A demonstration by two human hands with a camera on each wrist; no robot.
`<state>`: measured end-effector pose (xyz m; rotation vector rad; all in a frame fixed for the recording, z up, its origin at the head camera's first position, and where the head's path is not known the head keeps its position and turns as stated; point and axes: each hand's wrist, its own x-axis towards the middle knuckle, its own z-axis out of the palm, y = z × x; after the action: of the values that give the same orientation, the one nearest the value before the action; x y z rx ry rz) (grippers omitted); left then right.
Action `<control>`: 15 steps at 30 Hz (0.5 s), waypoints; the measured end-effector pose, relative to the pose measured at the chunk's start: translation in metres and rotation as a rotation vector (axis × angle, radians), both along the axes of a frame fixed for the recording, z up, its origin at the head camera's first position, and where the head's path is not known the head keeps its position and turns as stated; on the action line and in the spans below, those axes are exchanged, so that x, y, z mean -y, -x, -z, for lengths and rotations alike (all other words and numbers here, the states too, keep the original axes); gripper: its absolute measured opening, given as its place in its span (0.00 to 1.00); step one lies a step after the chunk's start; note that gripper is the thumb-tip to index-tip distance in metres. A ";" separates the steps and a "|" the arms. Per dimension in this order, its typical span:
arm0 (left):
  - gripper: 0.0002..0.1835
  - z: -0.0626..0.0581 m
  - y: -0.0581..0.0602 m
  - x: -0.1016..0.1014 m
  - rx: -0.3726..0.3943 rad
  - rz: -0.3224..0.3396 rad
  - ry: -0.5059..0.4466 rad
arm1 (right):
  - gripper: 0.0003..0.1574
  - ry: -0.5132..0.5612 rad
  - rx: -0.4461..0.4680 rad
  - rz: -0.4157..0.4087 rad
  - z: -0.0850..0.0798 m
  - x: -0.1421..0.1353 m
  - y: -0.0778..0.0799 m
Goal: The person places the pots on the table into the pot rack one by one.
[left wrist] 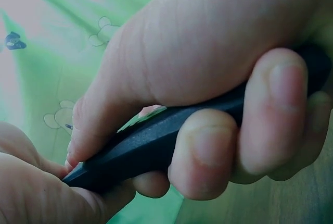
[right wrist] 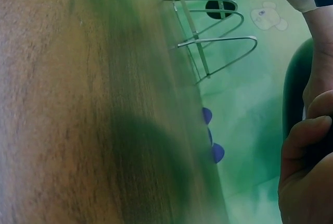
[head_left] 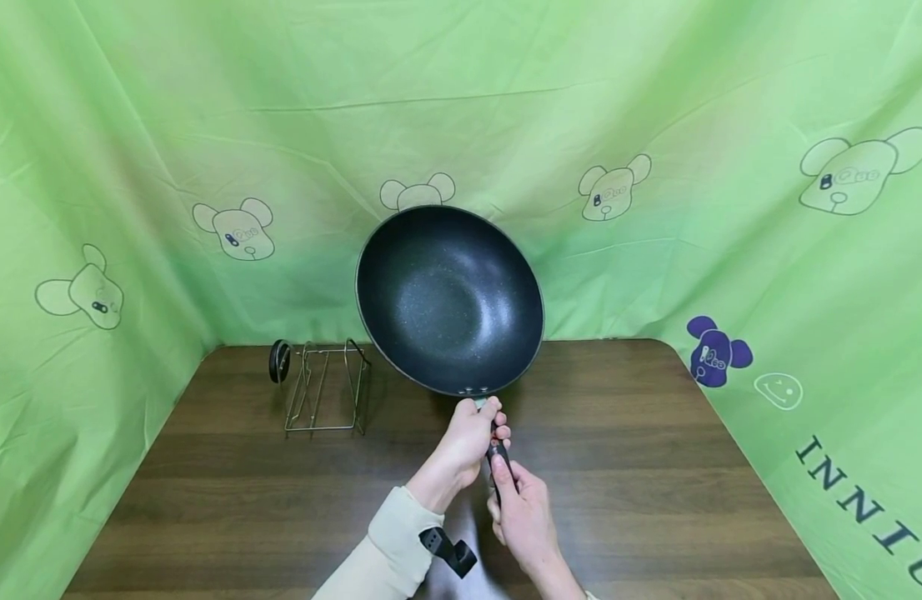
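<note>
Foreground, toward seven o'clock: the pale left sleeve (head_left: 382,542), leading to the left hand (head_left: 470,437), which grips the black handle (left wrist: 148,143) near its forward end; the right hand (head_left: 524,510) clasps it farther back. Just short of twelve o'clock from both hands, the wok (head_left: 449,300) is held tilted, hollow facing the viewer. The wire rack (head_left: 326,429) stands between nine and ten. For steadiness, the forward grip should bear weight, the rear check twisting.

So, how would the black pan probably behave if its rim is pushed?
The pan shows a smooth, round shape, so it should feel stiff. Most of it lies beyond the handle, so it might twist or dip. It shines inside, so that surface may be slippery.
</note>
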<state>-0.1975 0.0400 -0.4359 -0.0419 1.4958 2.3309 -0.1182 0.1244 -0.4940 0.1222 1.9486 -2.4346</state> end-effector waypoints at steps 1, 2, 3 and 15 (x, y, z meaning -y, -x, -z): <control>0.09 0.000 0.000 0.000 -0.001 0.000 0.000 | 0.32 -0.002 -0.003 -0.005 0.000 0.000 0.000; 0.09 0.000 0.000 0.000 -0.001 -0.002 -0.001 | 0.32 0.001 -0.002 -0.005 0.000 0.000 0.000; 0.09 0.000 0.000 0.000 -0.002 -0.002 -0.001 | 0.32 0.003 -0.002 -0.005 0.000 0.000 0.000; 0.09 0.000 -0.001 0.002 -0.007 0.003 0.006 | 0.37 -0.011 -0.002 -0.002 0.000 0.001 0.001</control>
<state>-0.1961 0.0379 -0.4355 -0.0322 1.5050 2.3267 -0.1189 0.1235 -0.4942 0.1188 1.9616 -2.4245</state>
